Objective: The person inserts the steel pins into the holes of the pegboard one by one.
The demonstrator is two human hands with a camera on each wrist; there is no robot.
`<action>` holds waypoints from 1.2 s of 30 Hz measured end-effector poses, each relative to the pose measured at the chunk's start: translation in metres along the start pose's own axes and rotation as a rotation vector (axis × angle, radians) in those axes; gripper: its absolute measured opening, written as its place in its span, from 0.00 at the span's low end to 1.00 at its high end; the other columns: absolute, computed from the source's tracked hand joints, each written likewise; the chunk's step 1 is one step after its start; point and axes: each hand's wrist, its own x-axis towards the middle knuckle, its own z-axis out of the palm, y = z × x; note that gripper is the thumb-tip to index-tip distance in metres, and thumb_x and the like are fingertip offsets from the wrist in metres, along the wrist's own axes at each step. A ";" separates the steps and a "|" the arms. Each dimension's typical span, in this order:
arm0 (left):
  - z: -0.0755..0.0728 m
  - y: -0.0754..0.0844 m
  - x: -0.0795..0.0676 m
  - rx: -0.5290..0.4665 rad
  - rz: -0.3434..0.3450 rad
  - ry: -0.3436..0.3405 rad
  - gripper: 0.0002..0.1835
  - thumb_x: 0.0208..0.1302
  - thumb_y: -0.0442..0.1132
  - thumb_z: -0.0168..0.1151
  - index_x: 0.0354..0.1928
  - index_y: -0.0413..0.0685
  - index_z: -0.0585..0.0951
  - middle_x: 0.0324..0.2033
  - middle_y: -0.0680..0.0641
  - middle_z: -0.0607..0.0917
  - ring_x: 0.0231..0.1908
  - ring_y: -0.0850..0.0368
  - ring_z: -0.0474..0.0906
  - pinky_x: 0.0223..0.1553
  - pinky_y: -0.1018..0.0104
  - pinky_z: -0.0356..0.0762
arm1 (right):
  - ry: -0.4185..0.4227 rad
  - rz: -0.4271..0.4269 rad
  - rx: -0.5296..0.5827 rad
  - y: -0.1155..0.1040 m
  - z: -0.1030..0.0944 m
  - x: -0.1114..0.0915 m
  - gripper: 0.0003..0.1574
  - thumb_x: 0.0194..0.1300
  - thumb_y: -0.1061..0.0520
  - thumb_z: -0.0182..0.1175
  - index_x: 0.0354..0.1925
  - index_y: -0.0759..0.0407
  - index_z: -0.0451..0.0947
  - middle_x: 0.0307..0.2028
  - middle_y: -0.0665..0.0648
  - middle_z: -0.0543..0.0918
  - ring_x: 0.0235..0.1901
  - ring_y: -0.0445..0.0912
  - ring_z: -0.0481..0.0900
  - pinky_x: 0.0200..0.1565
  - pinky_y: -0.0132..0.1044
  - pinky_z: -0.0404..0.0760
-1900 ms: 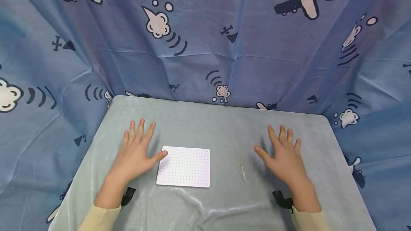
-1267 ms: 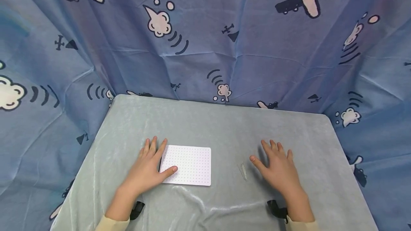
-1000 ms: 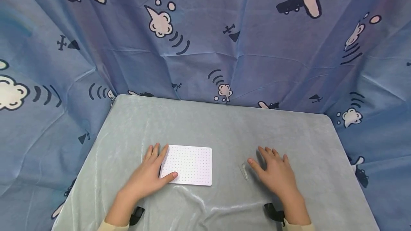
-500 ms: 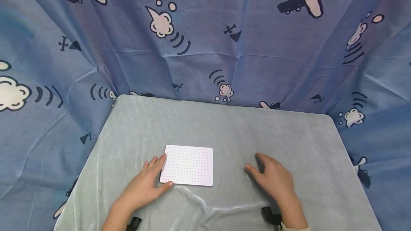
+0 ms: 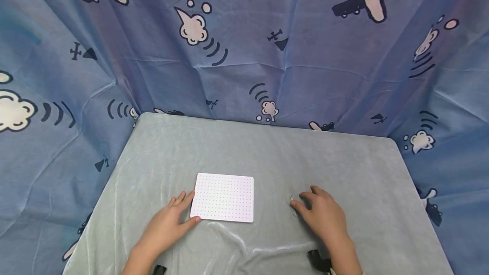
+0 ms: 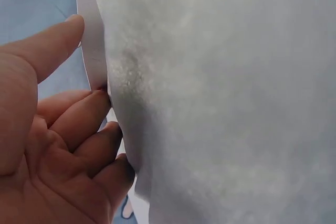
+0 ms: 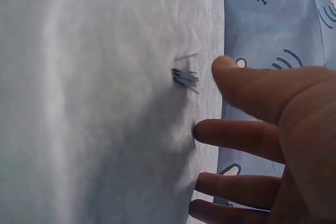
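A white board (image 5: 222, 197) with a grid of small dots lies flat on the table, left of centre in the head view. At its left edge is my left hand (image 5: 164, 226), fingertips by the side and thumb by the near left corner. The left wrist view shows the board (image 6: 93, 51) as a pale strip beside the thumb. Several thin grey pin-like sticks (image 7: 185, 78) lie in a small bundle, one set slightly apart. My right hand (image 5: 324, 215) hovers over them, thumb and fingers spread apart; its thumb partly hides them in the head view.
A pale grey-green cloth (image 5: 267, 152) covers the table, with wrinkles near the front. Blue curtain fabric (image 5: 237, 54) printed with planes and clouds hangs behind and at both sides. A black wrist mount (image 5: 319, 261) sits by the right wrist.
Both hands have come down and closer to the body. The left hand has moved right, over the board, then back to its left edge. The right hand has moved left to the sticks.
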 end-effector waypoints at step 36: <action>-0.008 0.011 -0.005 0.091 -0.001 0.092 0.23 0.64 0.46 0.82 0.60 0.51 0.91 0.51 0.49 0.94 0.48 0.45 0.91 0.45 0.46 0.88 | 0.003 0.070 0.041 -0.037 0.010 0.004 0.05 0.69 0.60 0.72 0.40 0.61 0.91 0.34 0.55 0.90 0.30 0.52 0.87 0.33 0.56 0.85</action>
